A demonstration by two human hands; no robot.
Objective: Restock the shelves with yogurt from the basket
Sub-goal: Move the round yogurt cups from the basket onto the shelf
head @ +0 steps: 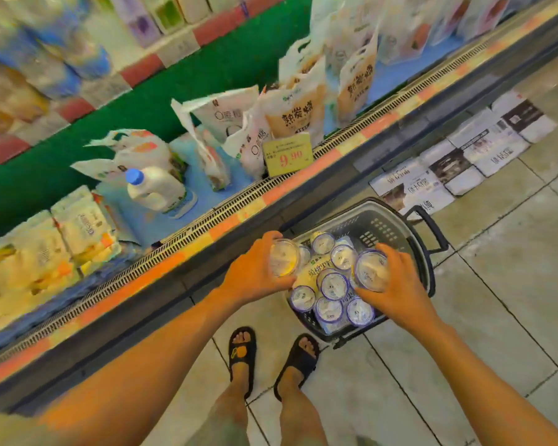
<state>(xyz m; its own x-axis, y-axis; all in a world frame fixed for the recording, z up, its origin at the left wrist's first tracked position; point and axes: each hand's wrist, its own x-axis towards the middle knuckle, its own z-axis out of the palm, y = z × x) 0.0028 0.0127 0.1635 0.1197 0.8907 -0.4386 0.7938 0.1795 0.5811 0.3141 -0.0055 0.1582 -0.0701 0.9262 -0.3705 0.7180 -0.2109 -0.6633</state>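
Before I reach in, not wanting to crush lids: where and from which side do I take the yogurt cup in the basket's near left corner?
From above, round the rim of the yogurt cup: upright, lid up, hemmed by neighbours and the basket wall, only its top is free.

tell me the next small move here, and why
Probably lift both cups clear of the basket and carry them to the chiller shelf: the left hand holds a yellowish cup, the right hand grips a purple-rimmed cup, and bare blue mat shows near the milk bottle.
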